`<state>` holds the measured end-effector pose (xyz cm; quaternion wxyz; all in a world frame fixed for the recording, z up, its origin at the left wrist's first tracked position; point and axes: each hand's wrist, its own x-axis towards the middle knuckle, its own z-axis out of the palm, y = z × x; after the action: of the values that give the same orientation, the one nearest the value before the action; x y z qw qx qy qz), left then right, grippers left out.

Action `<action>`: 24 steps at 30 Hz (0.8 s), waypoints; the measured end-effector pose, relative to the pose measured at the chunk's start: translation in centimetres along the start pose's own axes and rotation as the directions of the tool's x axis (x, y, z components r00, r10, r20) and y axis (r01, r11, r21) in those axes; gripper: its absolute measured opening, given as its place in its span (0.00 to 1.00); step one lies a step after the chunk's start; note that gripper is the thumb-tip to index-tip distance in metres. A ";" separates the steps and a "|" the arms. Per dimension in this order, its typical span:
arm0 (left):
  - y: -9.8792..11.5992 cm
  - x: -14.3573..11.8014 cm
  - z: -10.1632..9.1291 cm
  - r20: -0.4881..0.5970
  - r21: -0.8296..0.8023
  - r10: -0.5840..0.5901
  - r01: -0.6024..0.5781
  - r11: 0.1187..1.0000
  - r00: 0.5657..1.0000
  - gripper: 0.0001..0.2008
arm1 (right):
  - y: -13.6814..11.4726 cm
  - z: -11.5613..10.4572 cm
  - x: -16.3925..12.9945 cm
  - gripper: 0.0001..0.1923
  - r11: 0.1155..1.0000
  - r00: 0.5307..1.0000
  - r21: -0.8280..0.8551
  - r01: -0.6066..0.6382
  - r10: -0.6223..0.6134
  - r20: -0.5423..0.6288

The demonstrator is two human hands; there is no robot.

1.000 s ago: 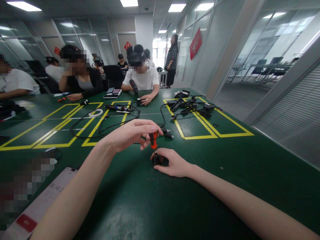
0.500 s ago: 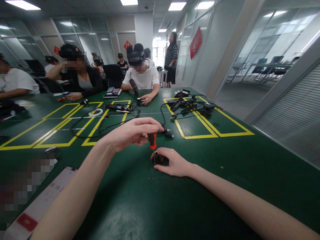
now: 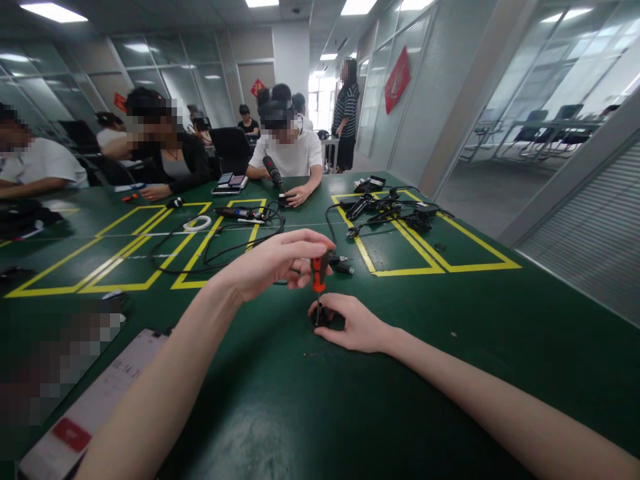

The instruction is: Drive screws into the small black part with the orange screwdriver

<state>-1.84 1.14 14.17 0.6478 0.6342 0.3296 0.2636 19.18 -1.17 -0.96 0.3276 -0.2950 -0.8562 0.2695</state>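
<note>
Head view: left hand (image 3: 273, 261) pinching screwdriver (image 3: 319, 275); right hand (image 3: 354, 325) cupped on black part (image 3: 321, 317).

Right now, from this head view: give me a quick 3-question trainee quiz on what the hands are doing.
1. True or false: the left hand holds the orange-handled screwdriver roughly upright.
2. What does the right hand press against the green table?
A. a white ring
B. a small black part
C. a phone
3. Fill in: the screwdriver's tip points down into the ____ under the right hand.

Key
1. True.
2. B: the small black part sits under the right hand's fingers.
3. small black part.
</note>
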 end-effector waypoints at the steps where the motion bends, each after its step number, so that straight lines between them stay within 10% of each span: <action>1: 0.0 0.0 0.2 -0.020 -0.004 0.010 -0.010 1.000 1.000 0.23 | 0.0 0.0 0.0 0.09 1.000 1.000 -0.002 0.002 -0.002 -0.007; 13: -0.5 0.5 0.4 0.114 -0.044 0.008 -0.003 0.999 0.994 0.28 | 0.7 0.1 -0.2 0.13 0.996 0.996 -0.068 -0.063 0.059 -0.065; 19: -0.4 0.5 0.6 -0.061 0.033 0.053 -0.051 0.998 0.997 0.26 | 0.9 0.1 -0.2 0.14 0.997 0.997 -0.050 -0.061 0.058 -0.052; 24: -0.5 0.5 0.5 -0.006 0.043 0.021 -0.021 0.999 1.000 0.26 | 0.8 0.0 -0.1 0.14 0.997 0.997 -0.048 -0.065 0.063 -0.044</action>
<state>-1.18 1.14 13.66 0.6305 0.6504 0.3304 0.2652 19.53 -0.73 -1.53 0.3296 -0.3359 -0.8456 0.2520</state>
